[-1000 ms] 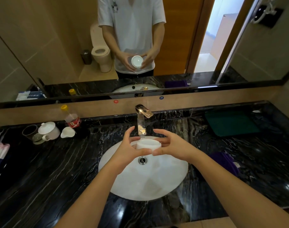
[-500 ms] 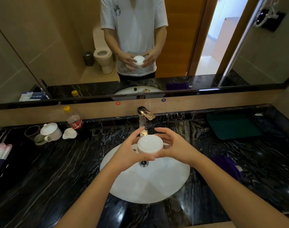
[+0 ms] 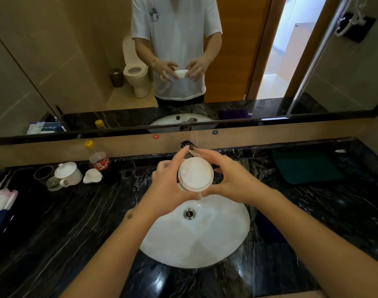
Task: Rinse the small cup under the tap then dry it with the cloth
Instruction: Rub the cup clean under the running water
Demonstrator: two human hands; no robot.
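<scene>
The small white cup (image 3: 195,174) is upright above the white sink (image 3: 216,239), its open mouth facing me. My left hand (image 3: 166,186) grips its left side with thumb and fingers. My right hand (image 3: 229,179) grips its right side the same way. The metal tap (image 3: 189,147) stands just behind the cup, partly hidden by my fingers. A dark green cloth (image 3: 306,166) lies flat on the counter at the back right. A purple cloth (image 3: 267,229) lies right of the sink, mostly hidden under my right forearm.
On the black marble counter (image 3: 76,222) at the back left stand a glass (image 3: 43,175), a lidded white cup (image 3: 68,173), a small white jug (image 3: 92,176) and a cola bottle (image 3: 100,161). A plastic bag (image 3: 1,209) lies at the far left. A mirror (image 3: 76,61) spans the wall.
Both hands have lifted the cup higher above the sink and turned it from tipped on its side to mouth up, facing me.
</scene>
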